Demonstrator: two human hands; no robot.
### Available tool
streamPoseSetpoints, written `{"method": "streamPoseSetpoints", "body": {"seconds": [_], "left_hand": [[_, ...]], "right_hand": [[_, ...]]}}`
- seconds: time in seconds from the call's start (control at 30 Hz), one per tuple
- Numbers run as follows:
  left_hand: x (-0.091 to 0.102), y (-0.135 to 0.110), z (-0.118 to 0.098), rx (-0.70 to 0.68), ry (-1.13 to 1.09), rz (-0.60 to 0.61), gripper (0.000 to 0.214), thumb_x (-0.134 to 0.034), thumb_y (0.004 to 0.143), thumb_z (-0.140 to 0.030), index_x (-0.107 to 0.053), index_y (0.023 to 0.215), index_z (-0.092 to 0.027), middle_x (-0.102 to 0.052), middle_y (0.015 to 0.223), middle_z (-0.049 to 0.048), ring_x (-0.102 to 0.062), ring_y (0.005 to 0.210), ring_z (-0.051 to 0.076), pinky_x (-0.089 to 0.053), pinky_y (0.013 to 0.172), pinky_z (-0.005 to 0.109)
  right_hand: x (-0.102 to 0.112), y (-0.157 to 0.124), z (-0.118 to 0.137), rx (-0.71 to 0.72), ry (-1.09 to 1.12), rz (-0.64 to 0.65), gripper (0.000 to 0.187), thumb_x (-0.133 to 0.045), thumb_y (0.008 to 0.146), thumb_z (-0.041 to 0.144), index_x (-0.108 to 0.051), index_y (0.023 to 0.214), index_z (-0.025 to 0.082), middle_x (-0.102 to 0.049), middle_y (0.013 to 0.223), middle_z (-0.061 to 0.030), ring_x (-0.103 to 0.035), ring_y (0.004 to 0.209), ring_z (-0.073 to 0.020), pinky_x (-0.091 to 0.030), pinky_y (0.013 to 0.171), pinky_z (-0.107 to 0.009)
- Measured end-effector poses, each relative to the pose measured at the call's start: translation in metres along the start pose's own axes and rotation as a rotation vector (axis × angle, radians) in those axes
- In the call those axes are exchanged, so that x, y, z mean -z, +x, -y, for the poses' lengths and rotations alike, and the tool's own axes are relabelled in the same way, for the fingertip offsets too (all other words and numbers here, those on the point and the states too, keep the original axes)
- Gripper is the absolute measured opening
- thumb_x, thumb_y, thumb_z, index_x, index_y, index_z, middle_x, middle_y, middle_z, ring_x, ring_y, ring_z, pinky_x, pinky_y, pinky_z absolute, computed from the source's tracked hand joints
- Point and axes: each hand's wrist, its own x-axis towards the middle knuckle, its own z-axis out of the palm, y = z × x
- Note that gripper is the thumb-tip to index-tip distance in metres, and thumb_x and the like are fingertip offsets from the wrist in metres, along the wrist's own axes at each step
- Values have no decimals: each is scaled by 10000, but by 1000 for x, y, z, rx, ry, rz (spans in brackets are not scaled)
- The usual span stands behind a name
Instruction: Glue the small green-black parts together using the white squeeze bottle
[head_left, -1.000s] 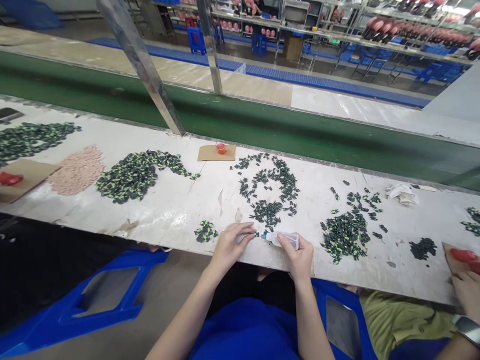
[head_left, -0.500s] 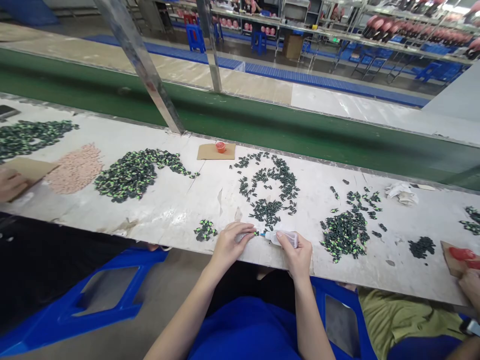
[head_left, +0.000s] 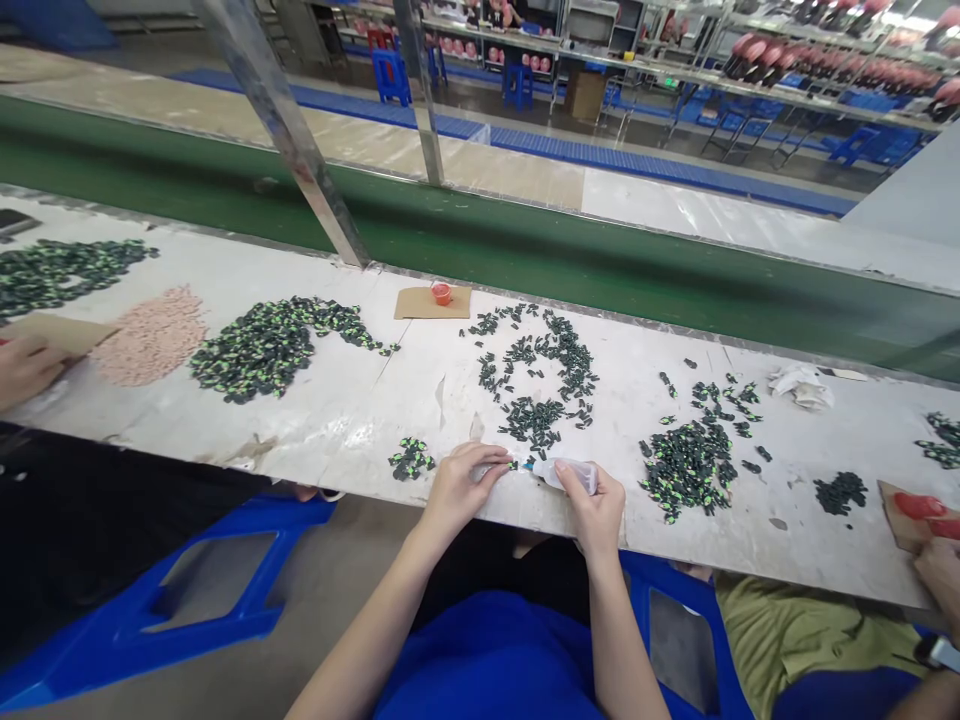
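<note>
My left hand [head_left: 469,480] pinches a small black-and-green piece [head_left: 513,465] between thumb and fingers, low over the table's near edge. Wrapped in my right hand [head_left: 598,505] is a translucent squeeze bottle [head_left: 566,474], held nearly level. Its thin blue tip points left, a short way from the small piece. Just beyond my hands lies a loose pile of dark small pieces [head_left: 532,422]. To the left of my left hand sits a little heap of black-and-green pieces [head_left: 411,459].
A larger black-and-green pile [head_left: 255,350] and a pink pile [head_left: 150,337] lie to the left; another dark pile [head_left: 690,465] lies right. A red cup [head_left: 441,293] stands on cardboard at the back. Metal posts [head_left: 289,140] rise behind. Co-workers' hands [head_left: 28,370] show at both sides.
The bottle's tip has drawn slightly right, away from the small piece. My left hand stays nearly still. The co-worker's hand at the far left has shifted a little.
</note>
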Motion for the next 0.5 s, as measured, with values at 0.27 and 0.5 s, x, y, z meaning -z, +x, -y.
{"method": "streamPoseSetpoints", "body": {"seconds": [0.27,0.5], "left_hand": [[-1,-1,2,-3,5,-5,62,-637,825,-231,-687,852,-206,-749,832,37,-706,831,198,-569,811,351],[-1,-1,2,-1,16,-7,80,-628,832,-259,-692,846,-213,-750,824,37,-707,826,201,-564,827,367]], "right_hand": [[0,0,0,-13,17,44,350,-692,666,459,-586,531,153,-493,480,24,-422,478,-108,-347,474,-235],[0,0,-2,-30,59,8,344,-697,656,442,-557,516,160,-482,471,32,-419,473,-105,-339,468,-235]]}}
